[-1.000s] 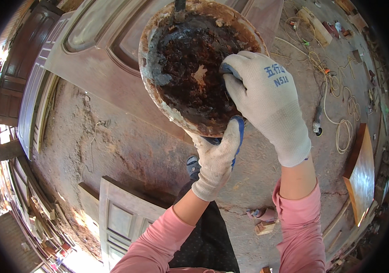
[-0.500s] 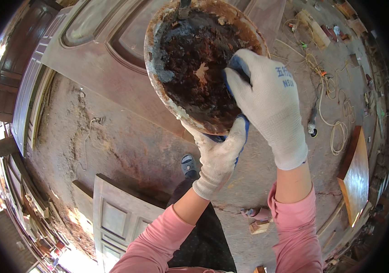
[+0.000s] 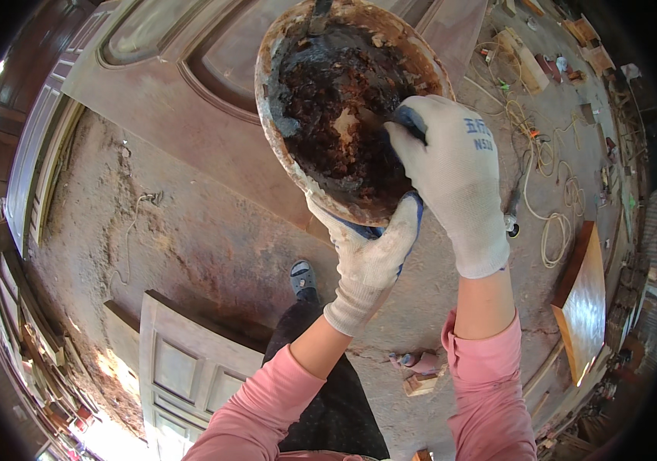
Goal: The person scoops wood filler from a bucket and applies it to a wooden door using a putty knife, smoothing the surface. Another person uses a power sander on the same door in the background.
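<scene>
A round tub (image 3: 272, 142) with a crusted, whitish-brown rim is tilted toward me, holding dark, reddish-brown lumpy paste (image 3: 344, 84). My left hand (image 3: 367, 246), in a white knit glove with blue palm coating, grips its near lower edge, thumb on the rim. Over the tub's right side reaches my right hand (image 3: 451, 161), gloved alike, its fingers curled and pinched down at the paste. What those fingers hold, if anything, is hidden. A dark, flat strip (image 3: 321, 9) sticks up at the tub's far rim.
Behind the tub lies a large carved wooden door panel (image 3: 144, 84). A smaller panelled door (image 3: 182, 361) lies at lower left. Tangled cables (image 3: 547, 154) and a polished board (image 3: 583, 300) are on the right. A pink bottle-like object (image 3: 418, 361) sits by a wood block (image 3: 420, 384).
The tub has shifted slightly right with my left hand. My right fingers have moved a little over the paste, and a pale patch in it looks larger. My view has shifted slightly.
</scene>
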`<action>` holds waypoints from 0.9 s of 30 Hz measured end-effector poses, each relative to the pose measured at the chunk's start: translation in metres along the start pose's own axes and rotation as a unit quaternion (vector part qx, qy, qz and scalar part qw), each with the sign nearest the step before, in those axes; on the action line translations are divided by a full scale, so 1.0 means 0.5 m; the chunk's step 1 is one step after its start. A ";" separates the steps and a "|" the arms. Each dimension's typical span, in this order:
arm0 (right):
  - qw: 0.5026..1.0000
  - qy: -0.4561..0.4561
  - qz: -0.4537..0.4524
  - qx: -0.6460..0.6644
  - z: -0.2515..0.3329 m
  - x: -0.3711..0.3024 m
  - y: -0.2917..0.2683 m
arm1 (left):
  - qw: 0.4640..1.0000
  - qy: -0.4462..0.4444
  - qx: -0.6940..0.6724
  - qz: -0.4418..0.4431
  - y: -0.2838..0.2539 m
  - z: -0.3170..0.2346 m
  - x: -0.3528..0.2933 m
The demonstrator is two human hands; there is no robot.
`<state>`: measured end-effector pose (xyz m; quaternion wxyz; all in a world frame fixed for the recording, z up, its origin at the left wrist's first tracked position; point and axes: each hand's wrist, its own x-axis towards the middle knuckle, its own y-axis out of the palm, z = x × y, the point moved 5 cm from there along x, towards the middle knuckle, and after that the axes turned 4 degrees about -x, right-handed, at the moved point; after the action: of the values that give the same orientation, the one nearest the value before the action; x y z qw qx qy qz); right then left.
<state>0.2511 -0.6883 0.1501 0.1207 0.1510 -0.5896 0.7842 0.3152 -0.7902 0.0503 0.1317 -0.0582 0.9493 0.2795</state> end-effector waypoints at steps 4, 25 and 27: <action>0.998 0.014 0.037 0.052 0.001 0.001 -0.006 | 0.998 0.031 0.056 0.016 -0.008 0.009 0.004; 0.986 0.055 0.129 0.086 -0.007 0.013 0.013 | 0.986 0.133 0.088 0.042 0.007 0.016 0.002; 0.986 0.049 0.125 0.103 0.001 0.010 0.013 | 0.992 0.111 0.042 0.035 0.005 0.025 0.002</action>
<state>0.2441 -0.6907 0.1466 0.0340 0.0492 -0.5131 0.8563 0.3163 -0.7816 0.0412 0.0182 -0.0499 0.9704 0.2355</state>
